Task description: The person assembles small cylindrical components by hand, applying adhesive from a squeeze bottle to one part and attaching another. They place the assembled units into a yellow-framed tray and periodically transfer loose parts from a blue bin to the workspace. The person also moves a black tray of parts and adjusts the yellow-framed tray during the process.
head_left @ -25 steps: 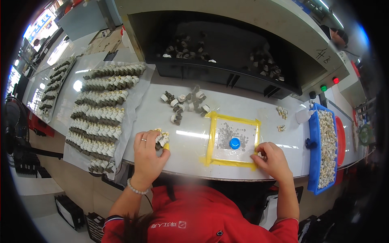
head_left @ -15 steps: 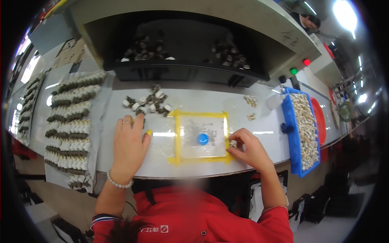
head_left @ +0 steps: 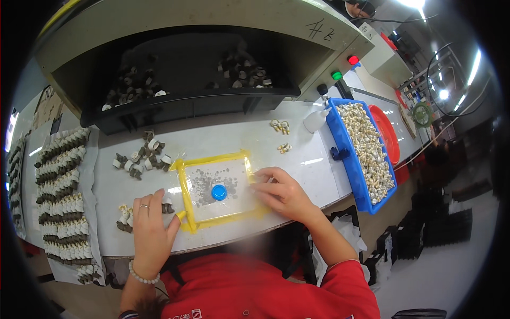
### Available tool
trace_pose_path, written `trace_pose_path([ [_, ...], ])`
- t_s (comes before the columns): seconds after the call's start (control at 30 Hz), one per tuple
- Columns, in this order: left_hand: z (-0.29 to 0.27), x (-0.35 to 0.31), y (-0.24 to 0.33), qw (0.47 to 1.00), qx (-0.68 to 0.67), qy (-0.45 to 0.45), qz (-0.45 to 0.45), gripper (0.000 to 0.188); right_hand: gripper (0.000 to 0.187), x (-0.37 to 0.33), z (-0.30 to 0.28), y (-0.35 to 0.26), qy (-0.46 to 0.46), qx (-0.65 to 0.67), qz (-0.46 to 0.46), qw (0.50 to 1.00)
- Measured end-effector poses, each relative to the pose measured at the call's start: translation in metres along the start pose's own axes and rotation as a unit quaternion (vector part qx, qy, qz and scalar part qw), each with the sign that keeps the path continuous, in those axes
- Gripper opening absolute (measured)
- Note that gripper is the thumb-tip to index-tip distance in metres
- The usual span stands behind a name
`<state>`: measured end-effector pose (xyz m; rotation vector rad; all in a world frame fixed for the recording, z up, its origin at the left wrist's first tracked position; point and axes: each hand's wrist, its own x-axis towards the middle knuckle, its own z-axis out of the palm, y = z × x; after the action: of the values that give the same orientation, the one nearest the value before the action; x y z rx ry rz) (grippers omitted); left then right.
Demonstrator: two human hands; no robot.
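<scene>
The left hand (head_left: 150, 228) is at the near left, thumb and index finger apart, a piece (head_left: 167, 206) between them. The right hand (head_left: 284, 195) overlaps the right edge of the taped sheet (head_left: 212, 211); whether its fingers clamp anything cannot be told. A blue cap (head_left: 219, 192) sits on the sheet. Beyond lie loose pieces (head_left: 142, 158) and a black tray (head_left: 199, 106).

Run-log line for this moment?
left hand: near grey-white part | right hand: at yellow tape border, right side, hold unclear | blue cap: inside border
</scene>
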<state>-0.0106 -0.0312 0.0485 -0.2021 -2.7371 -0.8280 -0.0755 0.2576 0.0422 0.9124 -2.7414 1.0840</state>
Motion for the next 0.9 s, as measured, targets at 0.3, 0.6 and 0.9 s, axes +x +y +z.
trace_pose_path([
  [0.3,0.010,0.000,-0.003,0.999,-0.004,-0.017,0.037,0.031,0.027,-0.007,0.000,-0.006,-0.049,-0.081,0.005,0.996],
  [0.6,0.032,-0.022,0.010,0.749,-0.639,-0.035,-0.170,0.031,0.025,0.007,0.000,-0.018,-0.043,-0.111,-0.006,0.993],
  [0.9,0.041,-0.023,0.004,0.692,-0.694,-0.037,-0.194,0.036,0.023,0.018,0.000,-0.025,-0.093,-0.129,0.011,0.987],
])
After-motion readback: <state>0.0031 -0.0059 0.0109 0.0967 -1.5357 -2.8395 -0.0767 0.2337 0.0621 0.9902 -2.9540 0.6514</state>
